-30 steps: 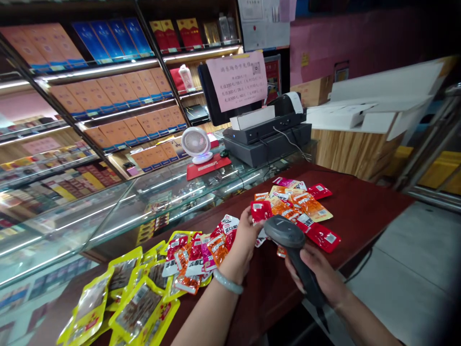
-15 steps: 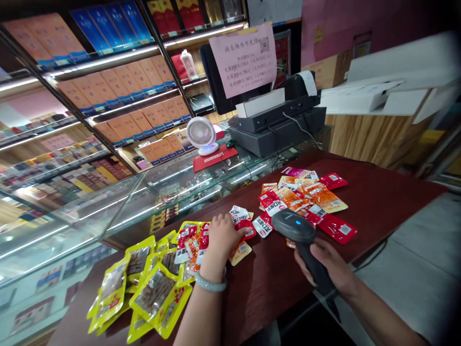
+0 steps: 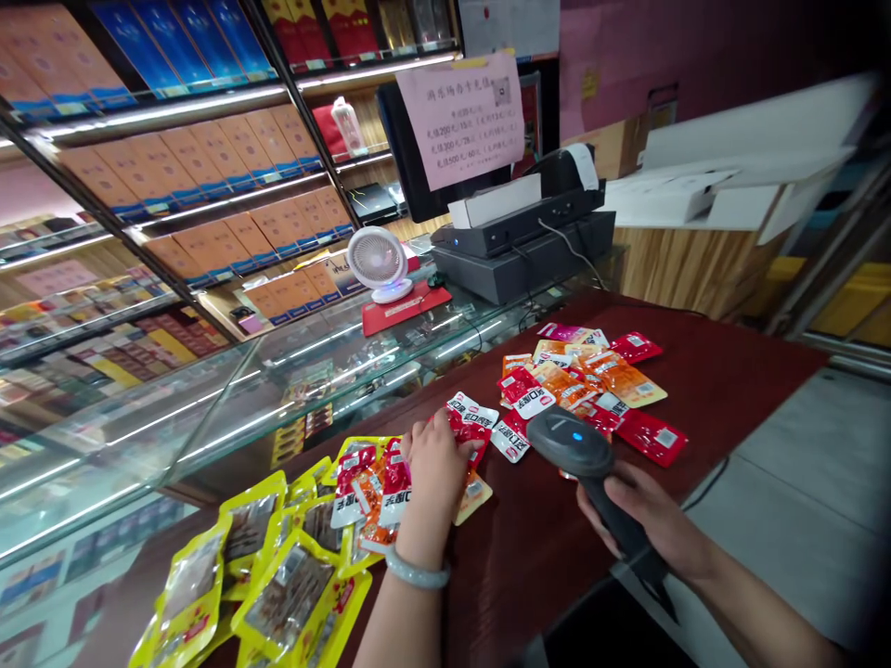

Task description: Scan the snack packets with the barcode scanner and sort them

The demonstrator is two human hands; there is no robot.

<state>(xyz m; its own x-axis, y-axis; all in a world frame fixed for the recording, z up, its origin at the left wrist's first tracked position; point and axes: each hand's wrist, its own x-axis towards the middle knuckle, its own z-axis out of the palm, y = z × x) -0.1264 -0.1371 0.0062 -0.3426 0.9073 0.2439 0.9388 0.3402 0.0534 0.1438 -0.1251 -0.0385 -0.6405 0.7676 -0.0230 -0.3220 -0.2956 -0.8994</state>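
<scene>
My left hand [image 3: 437,461], a pale bracelet [image 3: 418,568] on its wrist, is closed on a red-and-white snack packet [image 3: 470,427], thumb out to the right. Its fingertips are partly hidden. A cream packet [image 3: 473,498] pokes out below the thumb, and red and orange packets [image 3: 372,487] lie left of the hand. My right hand [image 3: 644,520] is wrapped round the handle of a black barcode scanner [image 3: 574,445] with a blue light on top. The scanner's head points left, just above the table. Behind it spreads a pile of red and orange packets [image 3: 567,380].
Yellow-edged snack packs [image 3: 292,589] are heaped at the table's left front. The dark red tabletop [image 3: 738,371] meets a glass counter [image 3: 229,399]. On that stand a small white fan [image 3: 380,260] and a black cash register [image 3: 522,250]. Boxes fill the shelves [image 3: 229,153] behind.
My left hand and the packets under it have shifted slightly right. The scanner stays in my right hand at nearly the same spot. The view has moved a little, with the yellow packs lower left.
</scene>
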